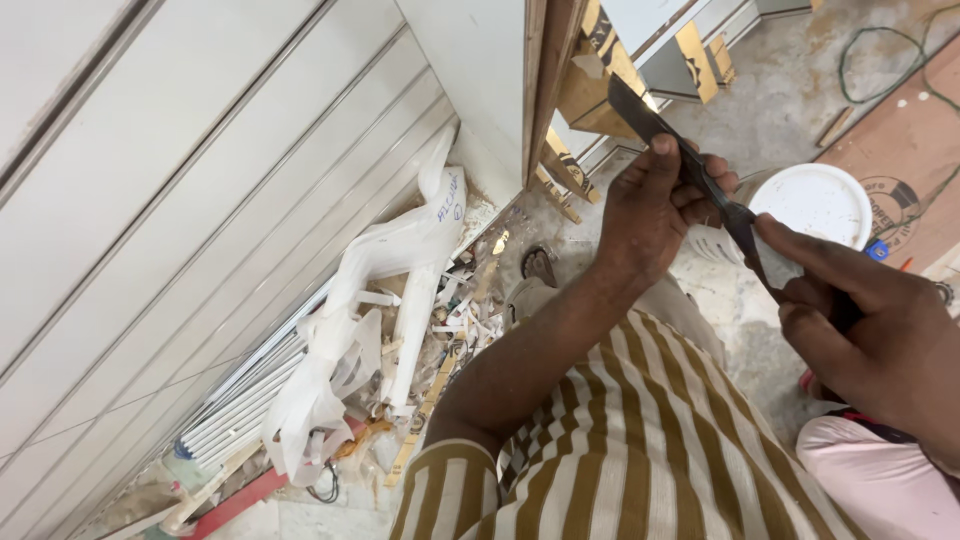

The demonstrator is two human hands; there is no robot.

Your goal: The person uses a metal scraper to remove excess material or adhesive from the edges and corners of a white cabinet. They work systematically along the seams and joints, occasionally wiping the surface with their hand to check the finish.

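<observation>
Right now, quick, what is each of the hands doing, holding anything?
Left hand: closed around a flat dark blade, thumb on top.
Right hand: closed on a second dark tool, forefinger along it.

white lid [818,203] | plastic wrap [400,270] | wht panels [200,200] | scraps, maybe tape [465,315]

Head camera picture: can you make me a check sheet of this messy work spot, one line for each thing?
Surface: grey stone floor, dusty and stained.
Job's things: two dark flat blades; left hand holds the upper blade, right hand holds the lower blade against it.
Clutter: white plastic wrap, paper scraps, bundled white strips, wood offcuts.
Fingers: both hands closed on the blades.
Cables: green cord looped on the floor.
Surroundings: white ribbed panel, white bucket lid, cardboard sheet.
</observation>
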